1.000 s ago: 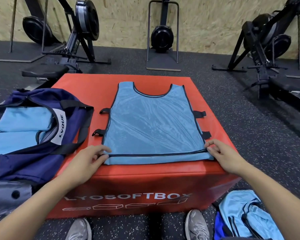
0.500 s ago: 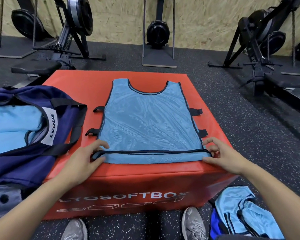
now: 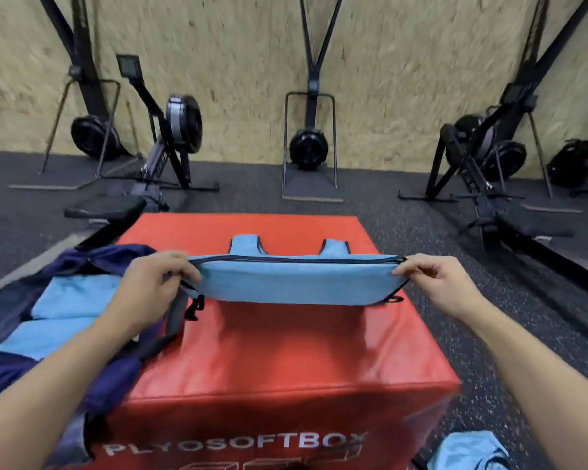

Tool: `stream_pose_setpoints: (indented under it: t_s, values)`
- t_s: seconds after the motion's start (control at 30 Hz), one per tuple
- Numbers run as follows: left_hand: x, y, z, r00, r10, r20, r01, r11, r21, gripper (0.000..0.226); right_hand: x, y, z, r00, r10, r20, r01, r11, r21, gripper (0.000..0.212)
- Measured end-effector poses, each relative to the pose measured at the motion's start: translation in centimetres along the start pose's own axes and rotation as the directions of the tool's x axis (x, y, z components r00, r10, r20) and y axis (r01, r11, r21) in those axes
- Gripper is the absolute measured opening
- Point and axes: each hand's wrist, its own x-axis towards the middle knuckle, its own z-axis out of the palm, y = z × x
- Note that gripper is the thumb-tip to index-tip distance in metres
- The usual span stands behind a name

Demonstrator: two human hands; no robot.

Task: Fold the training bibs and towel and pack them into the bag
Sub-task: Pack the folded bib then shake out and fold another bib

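Note:
A light blue training bib [image 3: 296, 283] with dark trim lies on the red soft box [image 3: 286, 354]. Its bottom hem is lifted and carried toward the shoulder straps, so the bib is doubled over. My left hand [image 3: 150, 286] pinches the hem's left corner and my right hand [image 3: 435, 283] pinches the right corner. An open navy bag [image 3: 92, 385] rests on the box's left side, with folded light blue cloth [image 3: 65, 310] inside.
More light blue cloth [image 3: 469, 452] lies on the dark rubber floor at the lower right. Several rowing machines [image 3: 170, 140] stand along the chipboard wall behind the box.
Both hands have gripped the bib's bottom hem, lifted it off the box and carried it away from me toward the straps. The camera has tilted up.

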Motion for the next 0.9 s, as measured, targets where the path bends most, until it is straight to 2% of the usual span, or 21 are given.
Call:
stream_pose_setpoints:
  t_s: [0.17, 0.33, 0.53, 0.63, 0.73, 0.9]
  values:
    - [4.9, 5.0, -7.6, 0.983, 0.098, -0.157, -0.094, 0.995, 0.033, 0.047, 2.6, -9.2, -5.4, 0.989, -0.096, -0.109, 0.096, 0.995, -0.009, 0.041]
    - [8.2, 11.4, -15.5, 0.951, 0.19, -0.242, -0.188, 0.982, 0.032, 0.044, 3.5, -18.2, -11.0, 0.967, -0.153, -0.205, 0.164, 0.986, 0.039, 0.024]
    - [11.4, 15.7, -22.6, 0.927, 0.221, -0.304, -0.189, 0.973, 0.133, 0.048, 4.2, -26.4, -15.9, 0.953, -0.19, -0.237, 0.209, 0.976, 0.056, 0.026]
    - [12.7, 16.8, -23.8, 0.936, 0.213, -0.279, -0.177, 0.973, 0.148, 0.046, 5.3, -28.1, -16.7, 0.957, -0.177, -0.229, 0.202, 0.975, 0.092, 0.025]
    - [14.5, 15.5, -23.7, 0.964, 0.139, -0.227, -0.115, 0.987, 0.113, 0.052, 7.2, -28.0, -16.5, 0.97, -0.138, -0.199, 0.162, 0.981, 0.109, 0.028]
    - [17.7, 12.3, -20.5, 0.986, -0.001, -0.167, 0.004, 1.0, 0.014, 0.051, 12.7, -24.4, -14.7, 0.99, -0.003, -0.14, 0.027, 0.984, 0.175, 0.031]
